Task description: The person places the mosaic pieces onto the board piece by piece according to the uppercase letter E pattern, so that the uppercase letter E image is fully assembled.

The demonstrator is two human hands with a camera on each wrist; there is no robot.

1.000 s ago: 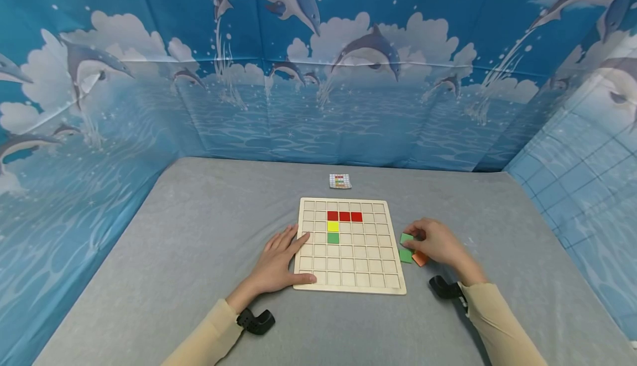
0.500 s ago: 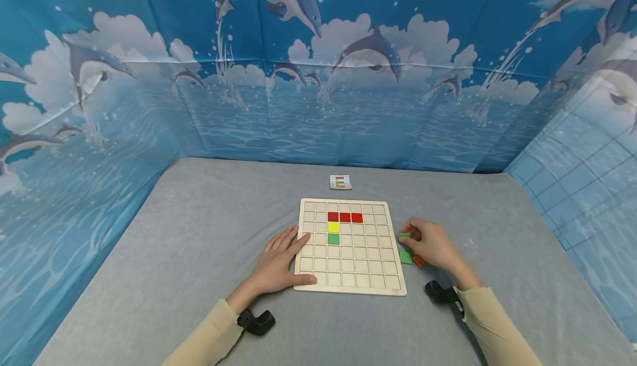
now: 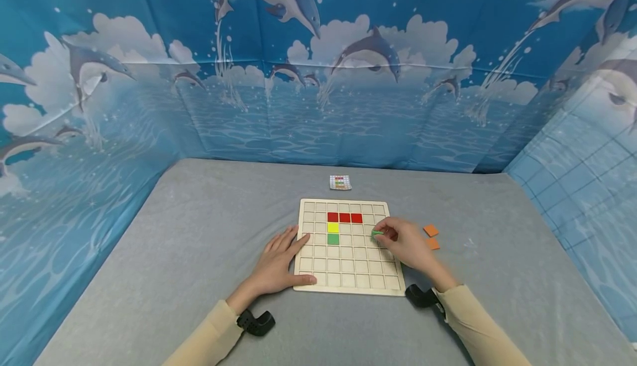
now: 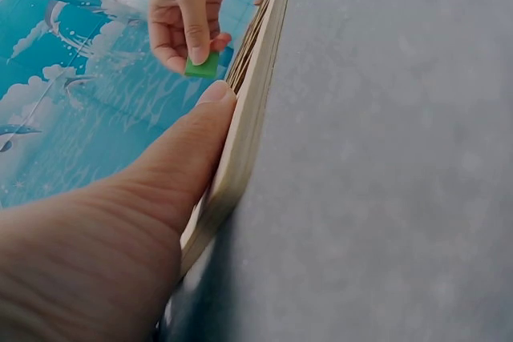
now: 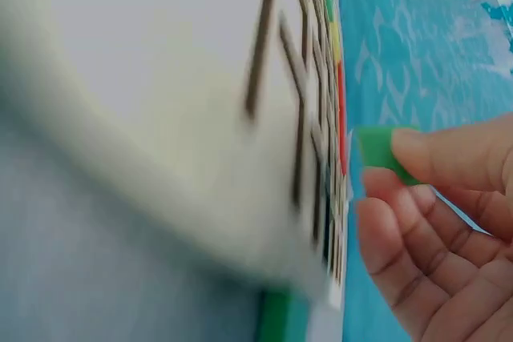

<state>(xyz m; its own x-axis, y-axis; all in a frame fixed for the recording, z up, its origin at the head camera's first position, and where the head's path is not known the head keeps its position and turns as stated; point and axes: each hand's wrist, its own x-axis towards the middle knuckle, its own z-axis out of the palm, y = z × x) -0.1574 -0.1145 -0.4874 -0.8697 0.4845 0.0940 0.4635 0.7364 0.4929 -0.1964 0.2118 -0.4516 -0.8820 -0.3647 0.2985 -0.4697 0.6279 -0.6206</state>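
Note:
A pale wooden grid board point(image 3: 348, 280) lies on the grey table. My left hand point(image 3: 273, 263) rests on its left edge, fingers spread, with the thumb on the near left corner. Over the right part of the board, my right hand point(image 3: 408, 244) pinches a green square tile point(image 3: 377, 233) between thumb and fingertips. In the right wrist view the tile point(image 5: 377, 150) stands out from the thumb tip. Set in the grid are a row of red tiles point(image 3: 344, 218), a yellow tile point(image 3: 333, 228) below the left one, and a green tile point(image 3: 333, 239) under that.
Two orange tiles point(image 3: 431, 230) lie right of the board, one partly behind the right hand. Another green piece point(image 5: 274, 315) shows beside the board's edge in the right wrist view. A small patterned card point(image 3: 340, 182) lies beyond the board. Dolphin-print curtains point(image 3: 298, 117) surround the table.
My right hand has lifted a green tile from the table and carried it left over the board, uncovering the orange tiles. The left hand has stayed in place.

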